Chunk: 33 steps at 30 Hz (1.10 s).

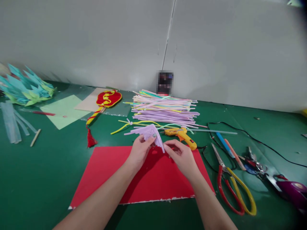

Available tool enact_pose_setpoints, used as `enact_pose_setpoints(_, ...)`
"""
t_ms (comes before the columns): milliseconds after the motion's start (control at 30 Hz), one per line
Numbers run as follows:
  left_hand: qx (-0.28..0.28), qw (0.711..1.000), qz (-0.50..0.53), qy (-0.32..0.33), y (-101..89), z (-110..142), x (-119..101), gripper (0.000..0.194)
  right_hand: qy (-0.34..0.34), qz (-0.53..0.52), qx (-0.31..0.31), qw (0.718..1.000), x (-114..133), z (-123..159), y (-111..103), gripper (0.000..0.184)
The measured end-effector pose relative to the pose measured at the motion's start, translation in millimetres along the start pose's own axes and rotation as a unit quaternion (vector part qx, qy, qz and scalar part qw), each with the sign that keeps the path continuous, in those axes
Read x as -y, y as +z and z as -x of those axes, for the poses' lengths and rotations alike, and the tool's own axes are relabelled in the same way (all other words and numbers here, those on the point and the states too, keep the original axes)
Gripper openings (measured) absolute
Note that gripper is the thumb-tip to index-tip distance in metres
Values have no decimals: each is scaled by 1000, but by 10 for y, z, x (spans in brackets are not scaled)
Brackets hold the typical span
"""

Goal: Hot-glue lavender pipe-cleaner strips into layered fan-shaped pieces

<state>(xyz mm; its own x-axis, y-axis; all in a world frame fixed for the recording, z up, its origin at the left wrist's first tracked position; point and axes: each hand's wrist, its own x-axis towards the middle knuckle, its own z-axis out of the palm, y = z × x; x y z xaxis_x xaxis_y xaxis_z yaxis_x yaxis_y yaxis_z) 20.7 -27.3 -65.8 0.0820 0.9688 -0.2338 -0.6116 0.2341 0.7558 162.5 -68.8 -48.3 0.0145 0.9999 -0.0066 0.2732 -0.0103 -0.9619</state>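
My left hand (140, 150) grips a nested stack of light purple pipe cleaners (149, 130), each bent into a sharp V with the point upward. The thumb lies across the front of the stack. At its right-hand ends, the fingers of my right hand (180, 156) are pinched on the pipe cleaner tips. Both hands are above a red sheet (107, 172) on the green table. Just behind the right hand lies a yellow glue gun (181, 133). A heap of pastel pipe cleaners (165, 110) spreads behind the stack.
To the right lie scissors (225, 172) with red and yellow handles, two marker-like sticks (225, 145), keys (260, 167), a purple-handled tool (291, 191) and a black cord (259, 145). Leftward are a red-yellow fan (109, 98), green paper (63, 111) and a blue-green leafy craft (26, 86).
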Motion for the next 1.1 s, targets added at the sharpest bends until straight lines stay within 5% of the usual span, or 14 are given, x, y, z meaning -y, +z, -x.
enact_pose_setpoints(433,-11,1000,6,-3,-3,-13,0,24,13,29,41,999,24,5,-25,20)
enact_pose_setpoints(1100,-40,989,-126,68,-92,-58,34,24,-28,59,4,998,33,-2,-43,23)
